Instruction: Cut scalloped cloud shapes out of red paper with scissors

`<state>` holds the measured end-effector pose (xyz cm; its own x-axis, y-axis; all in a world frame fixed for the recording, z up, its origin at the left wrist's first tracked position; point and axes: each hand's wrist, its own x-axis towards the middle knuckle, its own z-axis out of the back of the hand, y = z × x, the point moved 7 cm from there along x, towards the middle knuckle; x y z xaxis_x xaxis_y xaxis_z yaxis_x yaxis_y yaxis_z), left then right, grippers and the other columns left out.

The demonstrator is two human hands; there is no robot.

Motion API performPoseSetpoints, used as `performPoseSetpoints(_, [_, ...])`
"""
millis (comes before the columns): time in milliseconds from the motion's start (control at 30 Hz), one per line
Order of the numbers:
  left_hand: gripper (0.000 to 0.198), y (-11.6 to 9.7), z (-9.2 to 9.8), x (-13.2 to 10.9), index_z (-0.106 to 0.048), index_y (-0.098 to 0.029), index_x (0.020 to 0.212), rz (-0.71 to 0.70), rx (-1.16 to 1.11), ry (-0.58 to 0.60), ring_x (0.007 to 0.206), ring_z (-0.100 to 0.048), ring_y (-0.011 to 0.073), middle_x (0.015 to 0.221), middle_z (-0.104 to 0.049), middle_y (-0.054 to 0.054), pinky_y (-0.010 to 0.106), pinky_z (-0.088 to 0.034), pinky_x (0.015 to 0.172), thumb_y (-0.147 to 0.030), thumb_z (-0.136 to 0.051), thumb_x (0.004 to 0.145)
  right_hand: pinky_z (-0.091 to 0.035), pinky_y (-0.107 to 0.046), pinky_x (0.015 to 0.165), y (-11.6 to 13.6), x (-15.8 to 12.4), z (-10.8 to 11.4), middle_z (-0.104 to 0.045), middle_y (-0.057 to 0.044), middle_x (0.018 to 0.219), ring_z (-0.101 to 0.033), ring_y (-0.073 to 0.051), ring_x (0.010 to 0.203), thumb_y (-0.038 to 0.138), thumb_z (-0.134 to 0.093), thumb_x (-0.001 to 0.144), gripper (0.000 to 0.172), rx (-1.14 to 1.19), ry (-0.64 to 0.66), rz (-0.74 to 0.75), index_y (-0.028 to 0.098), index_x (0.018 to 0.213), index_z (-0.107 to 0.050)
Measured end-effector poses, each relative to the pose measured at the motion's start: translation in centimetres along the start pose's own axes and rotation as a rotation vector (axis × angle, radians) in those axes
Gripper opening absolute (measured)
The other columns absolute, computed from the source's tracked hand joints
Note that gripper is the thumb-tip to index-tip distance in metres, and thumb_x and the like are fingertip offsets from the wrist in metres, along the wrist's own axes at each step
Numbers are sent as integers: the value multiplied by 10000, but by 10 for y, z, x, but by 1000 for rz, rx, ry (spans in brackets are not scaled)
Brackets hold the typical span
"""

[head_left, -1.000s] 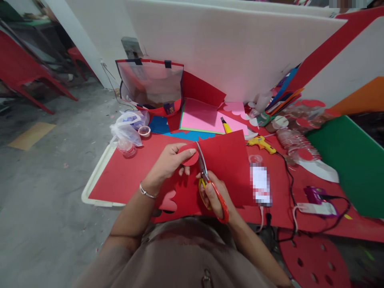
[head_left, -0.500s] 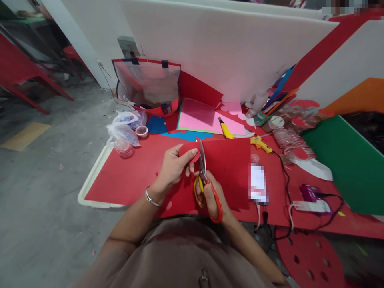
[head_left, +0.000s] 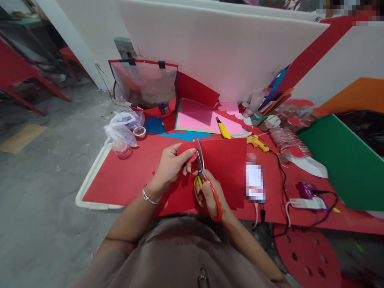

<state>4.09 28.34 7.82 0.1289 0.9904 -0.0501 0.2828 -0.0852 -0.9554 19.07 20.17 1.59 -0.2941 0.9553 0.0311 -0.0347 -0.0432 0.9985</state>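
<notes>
Between thumb and fingers, my left hand (head_left: 171, 165) pinches a rounded piece of red paper (head_left: 185, 151). My right hand (head_left: 212, 191) grips a pair of scissors (head_left: 216, 203) with orange and yellow handles, blades pointing away from me. The blades lie at the right edge of the red piece and are slightly apart. Below both hands a larger red sheet (head_left: 228, 172) lies on the red-covered table (head_left: 111, 180). My fingers hide part of the red piece and of the yellow handle.
A yellow utility knife (head_left: 223, 129) lies on pink sheets (head_left: 195, 114) behind my hands. To the right are a yellow glue gun (head_left: 258, 143), a phone (head_left: 255, 182) and cables. Clear lids (head_left: 121, 149) and a plastic bag (head_left: 121, 128) sit at the left. A mesh bag (head_left: 144, 86) stands behind.
The view has shifted slightly, so everything on the table sits a little further left. Both hands keep their hold, and the scissor blades have changed angle only slightly against the red piece.
</notes>
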Motion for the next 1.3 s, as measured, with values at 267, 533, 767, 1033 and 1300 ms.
performPoseSetpoints(267, [471,2,4,1,-643,-199,742,33,36,8,350,-492,85,482,-643,-18,204,-359,389,-570,-922,821,-481,-266,463,2,0,2,-548,56,670,-507,-145,464,833,-478,1094,673,-26,7,-15,221,1347,-595])
performPoseSetpoints(533, [452,1,6,1,-649,-195,748,31,29,29,349,-496,86,481,-648,-18,203,-359,391,-546,-920,836,-466,-252,462,3,-1,3,-524,68,664,-479,-130,457,788,-505,1112,614,-8,30,8,226,1338,-601])
performPoseSetpoints(767, [439,2,9,0,-654,-194,747,33,26,27,348,-507,92,483,-655,-11,204,-354,387,-537,-910,848,-438,-248,458,1,-2,5,-519,53,683,-481,-140,492,794,-492,1112,621,-55,21,-4,222,1325,-610])
performPoseSetpoints(1033, [475,3,10,1,-646,-201,745,46,35,25,348,-503,95,479,-651,-9,207,-358,386,-582,-920,817,-412,-238,450,-2,-4,5,-505,54,702,-458,-128,494,776,-512,1113,607,-38,22,-14,223,1342,-611])
performPoseSetpoints(1300, [469,2,9,0,-648,-199,730,46,23,29,344,-501,93,475,-650,-7,203,-362,382,-570,-921,821,-404,-238,443,-1,-4,7,-513,43,730,-450,-127,503,805,-505,1101,637,-57,19,-20,218,1316,-627])
